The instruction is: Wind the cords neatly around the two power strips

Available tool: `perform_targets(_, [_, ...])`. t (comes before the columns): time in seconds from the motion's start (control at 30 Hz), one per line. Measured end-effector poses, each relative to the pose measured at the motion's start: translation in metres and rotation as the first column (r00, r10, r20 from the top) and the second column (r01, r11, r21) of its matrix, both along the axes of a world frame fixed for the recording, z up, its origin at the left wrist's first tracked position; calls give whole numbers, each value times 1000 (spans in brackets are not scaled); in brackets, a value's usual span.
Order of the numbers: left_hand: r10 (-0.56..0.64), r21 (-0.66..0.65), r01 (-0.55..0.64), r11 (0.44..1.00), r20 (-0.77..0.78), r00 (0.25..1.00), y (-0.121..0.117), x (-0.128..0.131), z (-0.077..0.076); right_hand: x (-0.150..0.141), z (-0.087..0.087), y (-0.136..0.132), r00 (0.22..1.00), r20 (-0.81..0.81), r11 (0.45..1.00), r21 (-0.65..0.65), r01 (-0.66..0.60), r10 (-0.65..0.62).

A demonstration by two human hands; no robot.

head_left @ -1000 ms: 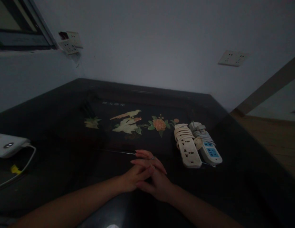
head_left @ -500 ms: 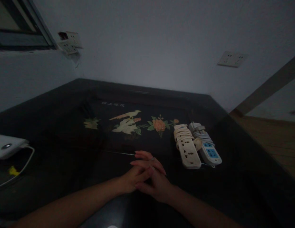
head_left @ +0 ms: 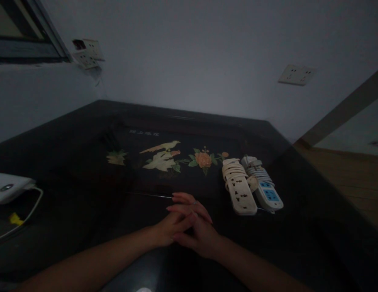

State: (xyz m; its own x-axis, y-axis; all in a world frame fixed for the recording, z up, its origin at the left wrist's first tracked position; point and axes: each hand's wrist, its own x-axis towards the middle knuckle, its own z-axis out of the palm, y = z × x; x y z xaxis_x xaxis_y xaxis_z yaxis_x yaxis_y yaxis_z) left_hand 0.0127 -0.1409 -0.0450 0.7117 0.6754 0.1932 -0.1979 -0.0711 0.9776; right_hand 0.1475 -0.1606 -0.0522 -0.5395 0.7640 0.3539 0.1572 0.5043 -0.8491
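My left hand [head_left: 168,230] and my right hand [head_left: 204,236] are clasped together on the dark tabletop [head_left: 146,215], fingers interlaced. No object shows between them, though the palms are hidden. A ring is visible on one of the upper fingers. To the right of my hands lies a cream power strip [head_left: 243,198] with its cord wound round one end. Close beside it is a white power strip [head_left: 269,196] with a blue socket panel and a grey-white cord wrapped about it. Neither hand touches the strips.
At the left edge sits a white device [head_left: 12,187] with a white cable [head_left: 36,207] and a yellow tag [head_left: 16,219]. The tabletop bears a bird-and-flower inlay [head_left: 160,161]. Wall sockets [head_left: 297,75] are on the back wall, and a window [head_left: 27,32] is at upper left.
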Motion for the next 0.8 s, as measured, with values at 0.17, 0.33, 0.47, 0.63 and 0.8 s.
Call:
perform_targets(0.17, [-5,3,5,1000,11,1000,0,0,-2,-1,2,0,1000,-3,1000,-9,5,-5])
perform_targets(0.33, [0,-9,-1,1000,-30,1000,-1,0,1,-1,0,0,1000,0,1000,-23,-4,4])
perform_targets(0.47, [2,-14,-2,1000,-22,1000,-1,0,2,-1,-1,-1,1000,-21,1000,6,-4,4])
perform_targets(0.63, [-7,-18,6,1000,-17,1000,-1,-1,2,-1,-1,0,1000,-6,1000,13,9,-9])
perform_targets(0.8, [2,-9,-2,1000,-58,998,-1,-1,3,-1,1,0,1000,24,1000,-10,5,-5])
